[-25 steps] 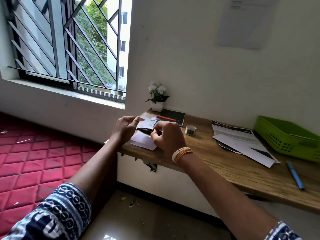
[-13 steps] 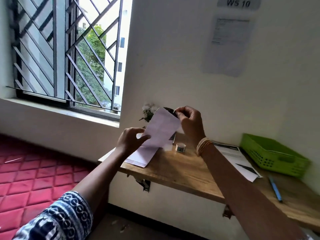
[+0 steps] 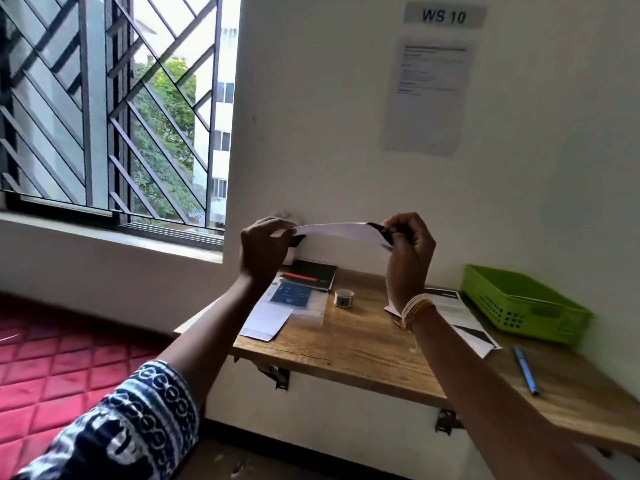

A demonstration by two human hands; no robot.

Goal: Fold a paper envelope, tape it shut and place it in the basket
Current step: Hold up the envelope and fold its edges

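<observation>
A white sheet of paper is held up in the air in front of the wall, nearly edge-on to me. My left hand pinches its left end and my right hand pinches its right end, where a dark printed part shows. A small roll of tape stands on the wooden shelf desk below. The green plastic basket sits at the desk's far right, against the wall.
More sheets lie on the desk: white paper and a dark blue card at the left, a black booklet behind them, printed papers beside the basket. A blue pen lies near the front right. A barred window and a red mattress are at left.
Both hands lifted the sheet off the desk and raised it to chest height. It turned from slanted, with its face showing, to almost flat and stretched between the hands.
</observation>
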